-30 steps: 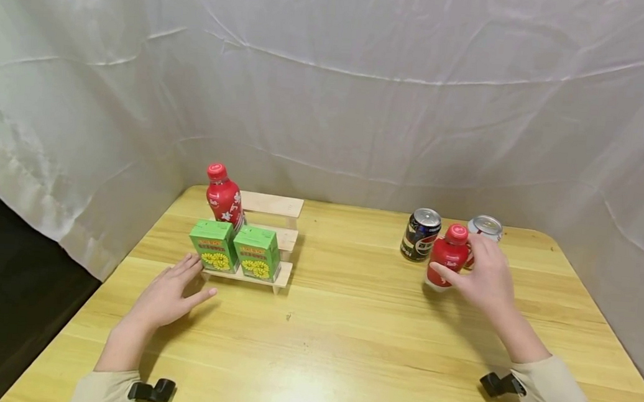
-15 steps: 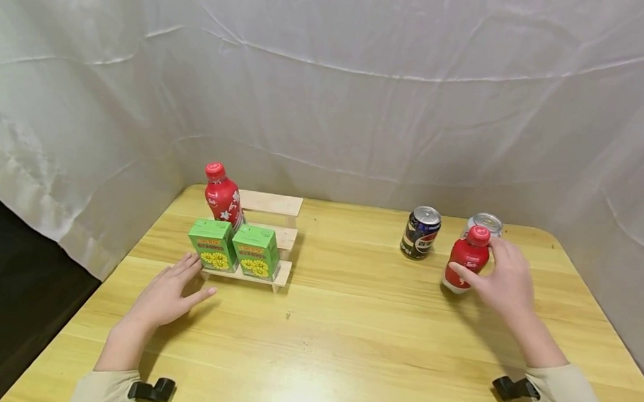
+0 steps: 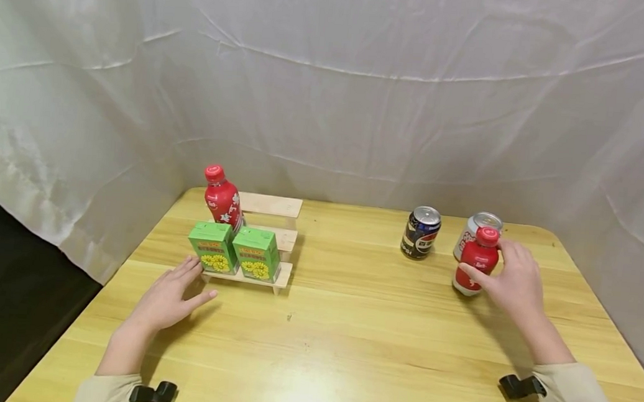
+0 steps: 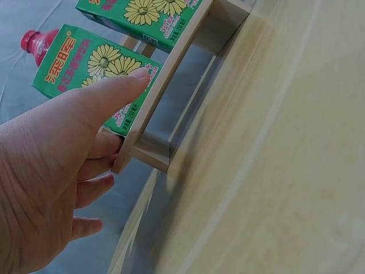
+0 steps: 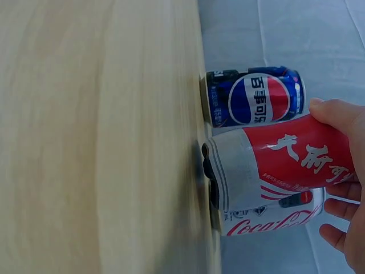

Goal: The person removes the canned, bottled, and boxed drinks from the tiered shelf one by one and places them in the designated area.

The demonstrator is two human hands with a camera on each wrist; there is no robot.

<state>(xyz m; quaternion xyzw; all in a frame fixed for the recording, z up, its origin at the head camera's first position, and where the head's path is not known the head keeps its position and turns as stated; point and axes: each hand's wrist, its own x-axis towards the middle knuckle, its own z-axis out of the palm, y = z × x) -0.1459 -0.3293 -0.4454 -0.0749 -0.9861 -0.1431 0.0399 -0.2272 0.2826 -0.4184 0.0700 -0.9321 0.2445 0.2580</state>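
My right hand (image 3: 518, 284) holds a red drink bottle (image 3: 477, 265) between thumb and fingers, below its cap. In the right wrist view the bottle (image 5: 285, 162) leans slightly, its pale base close to the tabletop, and partly covers a white Coca-Cola can (image 5: 274, 220). On the left, my left hand (image 3: 166, 296) lies beside a small wooden tiered stand (image 3: 280, 276), fingertips at the end of its lowest step, thumb held apart. Two green drink cartons (image 3: 212, 249) with yellow flowers stand on that step. In the left wrist view the thumb (image 4: 122, 91) overlaps the nearer carton.
A second red bottle (image 3: 223, 203) stands on the rack behind the cartons. A dark Pepsi can (image 3: 421, 233) is left of the held bottle. The wooden table (image 3: 346, 333) ends at a grey-white curtain (image 3: 361, 116) at the back and sides.
My right hand has carried the red bottle to the right, away from the Pepsi can, to just in front of the white can. My left hand has stayed by the stand.
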